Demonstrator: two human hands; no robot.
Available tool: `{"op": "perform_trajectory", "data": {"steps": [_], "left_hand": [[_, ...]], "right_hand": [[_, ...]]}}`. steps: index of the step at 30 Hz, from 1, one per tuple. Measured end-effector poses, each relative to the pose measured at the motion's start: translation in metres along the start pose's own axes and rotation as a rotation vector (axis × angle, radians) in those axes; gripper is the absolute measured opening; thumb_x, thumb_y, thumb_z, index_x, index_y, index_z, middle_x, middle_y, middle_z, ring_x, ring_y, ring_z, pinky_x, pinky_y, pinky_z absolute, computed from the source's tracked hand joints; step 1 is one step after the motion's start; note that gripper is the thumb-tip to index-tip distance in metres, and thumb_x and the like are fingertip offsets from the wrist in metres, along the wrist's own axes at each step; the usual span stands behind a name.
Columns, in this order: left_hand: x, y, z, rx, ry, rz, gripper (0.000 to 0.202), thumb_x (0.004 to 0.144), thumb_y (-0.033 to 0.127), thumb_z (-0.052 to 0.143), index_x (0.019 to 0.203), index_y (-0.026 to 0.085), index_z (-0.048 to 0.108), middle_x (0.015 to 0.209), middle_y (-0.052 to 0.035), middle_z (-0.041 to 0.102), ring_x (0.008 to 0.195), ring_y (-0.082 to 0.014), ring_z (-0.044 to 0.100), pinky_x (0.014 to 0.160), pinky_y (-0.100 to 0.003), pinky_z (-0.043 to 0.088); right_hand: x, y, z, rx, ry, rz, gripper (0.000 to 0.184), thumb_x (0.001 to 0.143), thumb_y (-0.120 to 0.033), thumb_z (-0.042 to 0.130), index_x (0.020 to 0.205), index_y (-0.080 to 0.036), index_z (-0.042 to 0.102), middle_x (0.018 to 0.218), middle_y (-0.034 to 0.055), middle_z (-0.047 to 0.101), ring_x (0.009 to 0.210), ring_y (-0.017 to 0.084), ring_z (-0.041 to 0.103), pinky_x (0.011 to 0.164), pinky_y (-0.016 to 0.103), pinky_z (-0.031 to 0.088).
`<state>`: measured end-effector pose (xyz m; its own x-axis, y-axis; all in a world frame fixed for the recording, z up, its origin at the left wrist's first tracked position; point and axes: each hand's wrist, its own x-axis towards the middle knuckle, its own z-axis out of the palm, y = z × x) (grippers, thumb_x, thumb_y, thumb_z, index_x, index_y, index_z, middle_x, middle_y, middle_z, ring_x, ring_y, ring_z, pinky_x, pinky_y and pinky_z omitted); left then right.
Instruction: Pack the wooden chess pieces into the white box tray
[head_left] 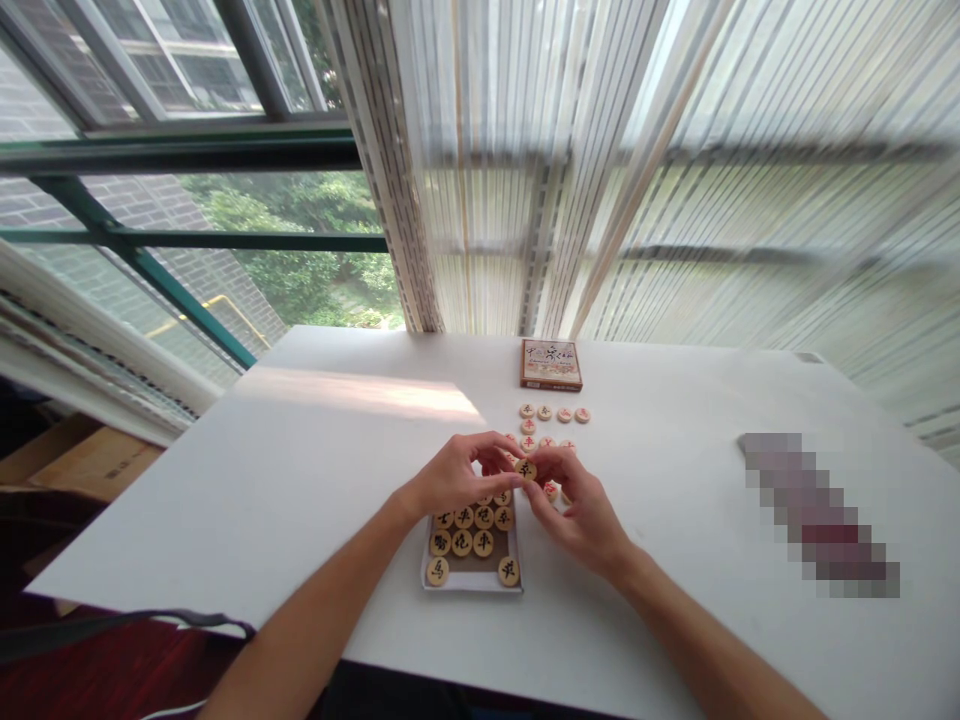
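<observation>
A shallow white tray (472,585) near the table's front edge holds several round wooden chess pieces with black characters (462,543). My left hand (457,475) hovers over the tray's far end, fingers curled in a pinch. My right hand (574,510) pinches one round wooden piece (526,469) between fingertips, just above the tray's far right corner; both hands' fingertips meet at that piece. More loose pieces with red characters (555,414) lie on the table beyond the hands.
A small brown printed box lid (551,364) lies farther back on the white table (315,450). A blurred-out object (821,515) lies at the right. Striped curtains and a window stand behind the table; cardboard boxes (82,460) sit at the left below it.
</observation>
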<state>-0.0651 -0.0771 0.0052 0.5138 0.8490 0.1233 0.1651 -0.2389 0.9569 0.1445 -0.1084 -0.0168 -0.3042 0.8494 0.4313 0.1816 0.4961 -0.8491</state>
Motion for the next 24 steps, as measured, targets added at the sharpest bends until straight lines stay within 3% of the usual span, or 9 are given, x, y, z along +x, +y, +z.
{"op": "perform_trajectory", "data": {"steps": [14, 24], "left_hand": [[0.0009, -0.003, 0.0061, -0.059, 0.043, -0.089, 0.037, 0.077, 0.042, 0.085, 0.096, 0.014, 0.069, 0.071, -0.0034, 0.074, 0.058, -0.0133, 0.069, 0.055, -0.021, 0.053], [0.0, -0.003, 0.0057, -0.062, 0.046, -0.049, 0.03, 0.087, 0.042, 0.077, 0.093, 0.013, 0.069, 0.07, -0.0043, 0.074, 0.055, -0.0119, 0.068, 0.052, -0.019, 0.052]], "right_hand": [[-0.0022, 0.0038, 0.004, -0.155, -0.011, -0.06, 0.015, 0.094, -0.022, 0.062, 0.108, -0.025, 0.057, 0.089, 0.0019, 0.068, 0.073, 0.015, 0.064, 0.067, 0.028, 0.056], [-0.001, 0.0017, 0.0035, -0.132, -0.016, -0.045, 0.016, 0.093, -0.02, 0.064, 0.105, -0.025, 0.056, 0.087, 0.0003, 0.065, 0.072, 0.015, 0.063, 0.066, 0.028, 0.053]]}}
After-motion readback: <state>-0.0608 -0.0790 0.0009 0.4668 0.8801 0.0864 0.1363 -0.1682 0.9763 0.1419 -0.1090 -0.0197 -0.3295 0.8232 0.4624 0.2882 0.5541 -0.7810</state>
